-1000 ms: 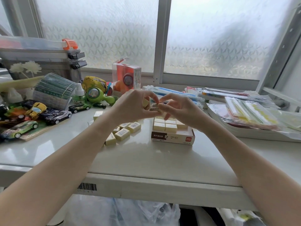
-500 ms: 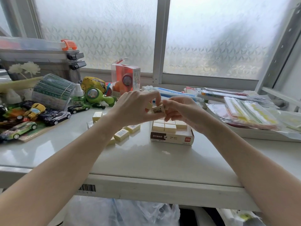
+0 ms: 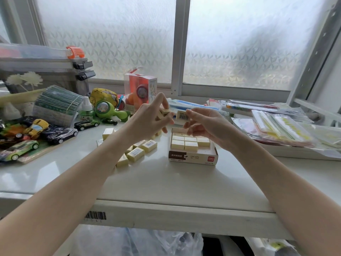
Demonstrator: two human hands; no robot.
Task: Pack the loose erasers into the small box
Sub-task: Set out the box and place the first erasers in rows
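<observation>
A small open box (image 3: 192,157) with a brown label sits on the white table, with several pale yellow erasers (image 3: 190,142) packed in its far part. Above it, my right hand (image 3: 204,124) pinches one wrapped eraser (image 3: 182,115), its barcode facing me. My left hand (image 3: 149,121) is just to the left at the same height and holds pale yellow erasers (image 3: 163,113) in its curled fingers. Several loose erasers (image 3: 136,153) lie on the table under my left forearm.
Toy cars (image 3: 60,133) and other toys crowd the table's left side, with a stack of green cards (image 3: 57,106) and grey storage bins (image 3: 42,71) behind. An orange toy package (image 3: 140,91) stands by the window. Plastic-wrapped stationery (image 3: 276,124) covers the right side.
My hands, which met over the box, have drawn slightly apart. The right hand has taken one eraser from the left and holds it separately.
</observation>
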